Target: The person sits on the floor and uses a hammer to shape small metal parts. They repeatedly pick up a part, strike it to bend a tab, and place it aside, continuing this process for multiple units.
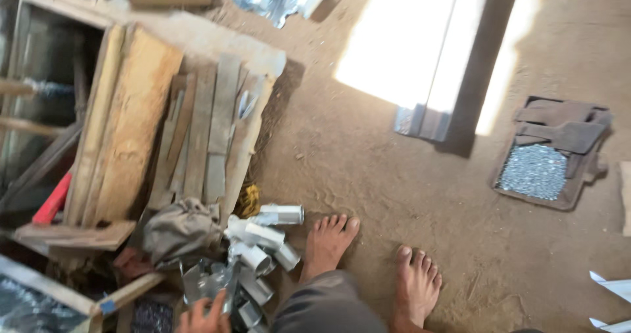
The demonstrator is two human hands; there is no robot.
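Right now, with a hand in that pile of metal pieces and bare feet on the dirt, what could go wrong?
1. The hand reaches into bent sheet-metal pieces; their cut edges could nick the fingers.
2. The bare feet stand right beside that pile, so a piece that rolls off might hit the toes.
3. The tray of nails lies open on the floor; a stray nail would likely hurt a bare sole.

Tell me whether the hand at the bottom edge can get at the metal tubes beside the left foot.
Probably yes: the hand already rests among the metal tubes, with nothing lying over the pile.
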